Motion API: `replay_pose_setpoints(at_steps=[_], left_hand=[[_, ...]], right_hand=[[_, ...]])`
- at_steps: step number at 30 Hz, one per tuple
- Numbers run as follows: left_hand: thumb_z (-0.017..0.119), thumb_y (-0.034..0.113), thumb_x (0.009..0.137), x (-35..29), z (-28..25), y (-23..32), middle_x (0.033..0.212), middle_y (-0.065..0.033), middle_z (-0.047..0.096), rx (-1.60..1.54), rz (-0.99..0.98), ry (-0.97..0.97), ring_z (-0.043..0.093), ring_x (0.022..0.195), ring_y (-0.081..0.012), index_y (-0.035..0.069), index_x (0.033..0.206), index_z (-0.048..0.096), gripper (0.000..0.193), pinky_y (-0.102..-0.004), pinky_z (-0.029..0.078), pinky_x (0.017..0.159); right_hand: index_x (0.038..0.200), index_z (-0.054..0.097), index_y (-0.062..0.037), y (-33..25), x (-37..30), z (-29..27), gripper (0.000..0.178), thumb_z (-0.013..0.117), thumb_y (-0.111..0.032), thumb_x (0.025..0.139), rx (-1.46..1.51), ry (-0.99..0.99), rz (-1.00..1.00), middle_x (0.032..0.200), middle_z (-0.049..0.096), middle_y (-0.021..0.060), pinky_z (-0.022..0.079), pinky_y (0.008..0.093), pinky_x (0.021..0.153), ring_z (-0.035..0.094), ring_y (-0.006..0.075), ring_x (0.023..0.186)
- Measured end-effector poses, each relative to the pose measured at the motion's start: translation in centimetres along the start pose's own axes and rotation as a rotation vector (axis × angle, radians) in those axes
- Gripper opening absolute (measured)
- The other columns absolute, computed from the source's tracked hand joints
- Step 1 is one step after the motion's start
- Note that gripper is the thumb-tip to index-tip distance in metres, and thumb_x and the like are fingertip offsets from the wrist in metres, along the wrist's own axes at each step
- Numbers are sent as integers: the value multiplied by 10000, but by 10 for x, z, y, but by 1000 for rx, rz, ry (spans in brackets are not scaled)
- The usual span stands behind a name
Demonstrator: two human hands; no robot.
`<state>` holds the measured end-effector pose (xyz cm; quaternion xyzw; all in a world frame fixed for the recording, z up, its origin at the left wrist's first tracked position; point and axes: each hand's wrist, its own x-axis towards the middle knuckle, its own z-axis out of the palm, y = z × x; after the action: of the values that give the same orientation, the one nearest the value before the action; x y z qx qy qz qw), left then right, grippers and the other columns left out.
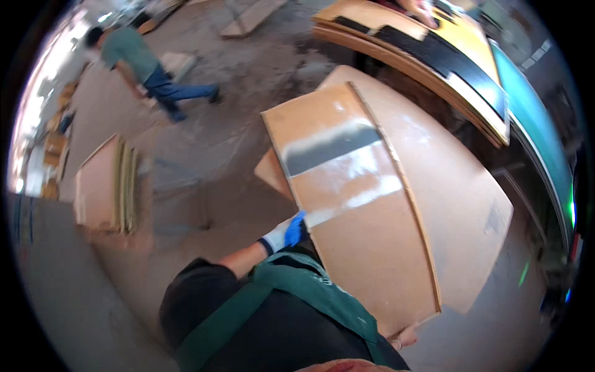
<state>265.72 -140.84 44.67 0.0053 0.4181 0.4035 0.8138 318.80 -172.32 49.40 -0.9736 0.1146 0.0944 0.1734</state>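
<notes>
- My left fingers (294, 229), gloved in blue and white, grip the left edge of the board (378, 248) before me.
- My right fingers (406, 338) are at its near end, mostly hidden; I cannot tell their grip.
- The board slants across a larger board (462, 217).
- Off to my left is a panel stack (127, 186).
- Beyond, ahead to the right, black sheets (427, 53) top a pile (356, 42).
- Far left, a person (136, 59) strides.

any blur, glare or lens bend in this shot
In the head view, the walking person looks soft; in the head view, white glare washes out the left side; in the head view, the grey-striped board's long edges look bowed, likely from the lens.
</notes>
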Motion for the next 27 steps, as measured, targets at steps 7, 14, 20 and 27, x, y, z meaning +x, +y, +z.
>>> replay_pose_setpoints(at_steps=[7,14,20,27], left_hand=[[616,556,952,-65,76,23,710,-40,594,422,116,254,512,551,-148,69,867,649,496,-289,401,493],[648,561,924,-114,105,57,785,-29,580,901,329,317,531,708,-119,32,923,661,529,-268,425,592],[688,486,922,-192,86,110,700,27,541,764,396,335,474,576,-73,76,889,653,412,-234,361,496],[649,455,965,-314,-3,187,741,22,545,588,861,385,519,674,-82,22,1035,673,439,-240,443,617]], right_hand=[[1229,596,143,10,-26,13,706,629,-500,942,649,-601,-91,1172,644,200,517,438,881,623,300,987],[1191,610,141,-54,-52,29,655,608,-472,958,672,-692,-288,1126,644,182,516,431,860,618,288,957],[1158,623,139,-99,-96,28,615,589,-447,972,711,-756,-453,1086,645,166,516,426,842,613,279,931],[1120,637,136,-162,-217,47,574,568,-418,988,780,-935,-702,1039,646,149,515,420,822,607,268,901]])
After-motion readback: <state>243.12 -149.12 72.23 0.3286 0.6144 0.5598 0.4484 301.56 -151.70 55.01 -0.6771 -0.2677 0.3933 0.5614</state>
